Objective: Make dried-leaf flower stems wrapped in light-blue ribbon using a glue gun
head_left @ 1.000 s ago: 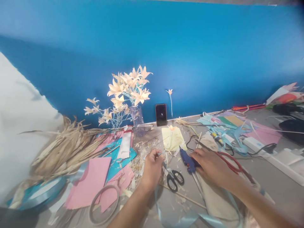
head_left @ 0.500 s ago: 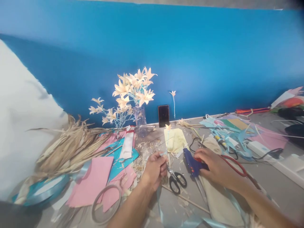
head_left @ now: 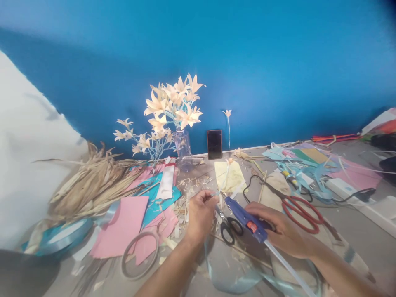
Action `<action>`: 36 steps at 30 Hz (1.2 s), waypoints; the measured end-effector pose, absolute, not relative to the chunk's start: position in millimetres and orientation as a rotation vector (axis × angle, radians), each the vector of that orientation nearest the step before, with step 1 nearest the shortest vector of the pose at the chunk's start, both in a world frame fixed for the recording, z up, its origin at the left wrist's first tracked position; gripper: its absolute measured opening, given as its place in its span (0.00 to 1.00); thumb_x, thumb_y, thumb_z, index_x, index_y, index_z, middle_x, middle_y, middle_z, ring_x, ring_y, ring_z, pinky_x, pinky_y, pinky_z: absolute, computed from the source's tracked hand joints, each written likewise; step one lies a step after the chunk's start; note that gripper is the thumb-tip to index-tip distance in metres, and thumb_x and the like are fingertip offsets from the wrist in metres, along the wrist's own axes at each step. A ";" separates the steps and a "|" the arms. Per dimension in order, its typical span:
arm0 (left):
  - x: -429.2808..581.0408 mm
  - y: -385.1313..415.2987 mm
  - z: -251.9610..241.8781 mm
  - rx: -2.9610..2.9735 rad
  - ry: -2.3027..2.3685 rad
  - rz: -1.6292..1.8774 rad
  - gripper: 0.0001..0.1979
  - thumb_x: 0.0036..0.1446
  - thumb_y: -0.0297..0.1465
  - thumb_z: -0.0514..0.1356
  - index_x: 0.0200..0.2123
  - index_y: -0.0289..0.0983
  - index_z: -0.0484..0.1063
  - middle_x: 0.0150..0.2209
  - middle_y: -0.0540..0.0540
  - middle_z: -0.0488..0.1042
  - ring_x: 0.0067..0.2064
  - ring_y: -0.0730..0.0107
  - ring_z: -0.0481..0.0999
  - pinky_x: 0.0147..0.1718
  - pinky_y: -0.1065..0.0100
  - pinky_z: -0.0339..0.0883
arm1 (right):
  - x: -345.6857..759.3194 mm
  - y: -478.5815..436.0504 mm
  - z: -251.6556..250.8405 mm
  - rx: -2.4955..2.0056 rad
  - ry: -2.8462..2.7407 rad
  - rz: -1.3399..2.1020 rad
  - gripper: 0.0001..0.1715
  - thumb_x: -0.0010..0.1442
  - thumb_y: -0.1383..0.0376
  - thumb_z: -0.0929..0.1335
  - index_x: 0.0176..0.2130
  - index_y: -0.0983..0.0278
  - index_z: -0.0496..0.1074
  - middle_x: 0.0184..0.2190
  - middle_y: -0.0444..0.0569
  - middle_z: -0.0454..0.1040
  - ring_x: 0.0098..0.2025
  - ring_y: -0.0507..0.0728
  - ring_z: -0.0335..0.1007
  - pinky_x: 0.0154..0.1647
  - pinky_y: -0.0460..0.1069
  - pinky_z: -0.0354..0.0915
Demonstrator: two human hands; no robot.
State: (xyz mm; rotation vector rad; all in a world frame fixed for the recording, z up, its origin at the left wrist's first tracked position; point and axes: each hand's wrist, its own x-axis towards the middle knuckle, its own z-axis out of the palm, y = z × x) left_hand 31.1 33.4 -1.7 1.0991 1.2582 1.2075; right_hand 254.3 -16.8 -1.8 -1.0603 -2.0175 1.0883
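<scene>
A blue wall (head_left: 278, 66) fills the top of my remote view. Below it, I see a cluttered grey table (head_left: 349, 233). A bundle of dry husks (head_left: 89, 183) spreads across the left side. Left of centre, a clear vase (head_left: 183, 148) stands near the wall, a bouquet (head_left: 175, 101) of cream flowers rising from its mouth. To its left is a smaller flower spray (head_left: 145, 142); I cannot tell what holds it.

At lower right, the right hand (head_left: 280, 231) has its grip wrapped around a blue glue gun (head_left: 243, 216), raised at a slant. A translucent glue stick (head_left: 287, 264) sticks out of its rear, toward the bottom edge. The left hand (head_left: 201, 216), just below centre, has its grip pinched tight on the stem of a single flower (head_left: 229, 161), whose bloom shows in front of pale yellow paper (head_left: 236, 175). The gun's nozzle points near those fingertips.

Beneath the gun lie black-handled scissors (head_left: 227, 233). A phone (head_left: 214, 144) stands upright by the wall.
</scene>
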 end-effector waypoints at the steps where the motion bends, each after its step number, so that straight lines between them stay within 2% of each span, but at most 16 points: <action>1: 31.2 32.7 0.1 1.099 1.267 1.206 0.07 0.47 0.33 0.64 0.25 0.35 0.72 0.16 0.56 0.64 0.17 0.79 0.59 0.18 0.74 0.52 | 254.3 -15.8 -2.0 -1.052 -2.019 1.097 0.18 0.67 0.55 0.65 0.51 0.59 0.72 0.50 0.55 0.72 0.52 0.63 0.69 0.52 0.52 0.67; 7: 31.9 32.2 3.0 1.041 1.237 1.204 0.07 0.46 0.33 0.64 0.25 0.35 0.72 0.14 0.56 0.64 0.16 0.79 0.59 0.17 0.75 0.52 | 255.8 -11.6 -4.1 -1.046 -2.035 1.097 0.16 0.67 0.56 0.66 0.51 0.58 0.72 0.50 0.52 0.72 0.52 0.61 0.69 0.52 0.50 0.66; 12: 32.1 33.8 -2.1 1.014 1.208 1.182 0.07 0.46 0.32 0.64 0.24 0.35 0.72 0.13 0.56 0.64 0.16 0.79 0.59 0.17 0.75 0.52 | 257.6 -9.9 -4.2 -1.059 -2.070 1.087 0.16 0.67 0.55 0.66 0.50 0.59 0.72 0.49 0.53 0.72 0.52 0.62 0.69 0.53 0.51 0.66; 17: 32.2 33.7 -5.1 0.987 1.168 1.195 0.07 0.46 0.32 0.65 0.23 0.35 0.72 0.14 0.55 0.65 0.16 0.80 0.60 0.17 0.75 0.52 | 260.7 -8.7 -1.5 -1.048 -2.140 1.023 0.19 0.67 0.55 0.64 0.54 0.59 0.70 0.52 0.55 0.72 0.52 0.62 0.70 0.55 0.53 0.65; 21: 30.9 34.5 -3.1 0.958 1.158 1.194 0.08 0.45 0.32 0.66 0.23 0.35 0.72 0.13 0.55 0.65 0.15 0.79 0.60 0.17 0.75 0.53 | 265.5 -9.7 1.7 -1.046 -2.227 0.959 0.21 0.68 0.55 0.63 0.54 0.61 0.71 0.50 0.56 0.74 0.50 0.62 0.72 0.52 0.53 0.67; 26: 29.4 37.3 -2.0 0.913 1.085 1.195 0.11 0.43 0.34 0.69 0.23 0.35 0.71 0.12 0.56 0.64 0.15 0.80 0.60 0.16 0.76 0.53 | 275.7 -4.5 5.6 -1.320 -2.306 0.661 0.21 0.66 0.59 0.64 0.56 0.60 0.71 0.56 0.56 0.73 0.55 0.65 0.71 0.53 0.54 0.68; 30: 30.6 36.0 -1.2 0.847 0.921 1.140 0.14 0.41 0.34 0.72 0.23 0.34 0.72 0.13 0.56 0.64 0.15 0.81 0.59 0.16 0.76 0.53 | 282.1 9.7 5.4 -1.630 -2.353 0.332 0.21 0.65 0.63 0.63 0.55 0.64 0.72 0.53 0.60 0.74 0.52 0.67 0.72 0.50 0.58 0.68; 33: 31.9 32.9 1.4 0.758 0.821 1.102 0.16 0.38 0.34 0.74 0.24 0.34 0.71 0.16 0.56 0.66 0.15 0.83 0.58 0.16 0.76 0.53 | 285.2 16.9 6.3 -1.699 -2.434 0.256 0.20 0.62 0.65 0.66 0.52 0.64 0.75 0.48 0.60 0.76 0.49 0.69 0.73 0.47 0.59 0.68; 36: 32.7 30.0 3.6 0.730 0.776 1.072 0.18 0.36 0.33 0.76 0.24 0.34 0.70 0.17 0.55 0.67 0.16 0.83 0.59 0.16 0.76 0.53 | 283.6 19.7 13.3 -1.633 -2.349 0.295 0.17 0.60 0.64 0.68 0.50 0.61 0.77 0.47 0.57 0.77 0.49 0.67 0.72 0.48 0.57 0.67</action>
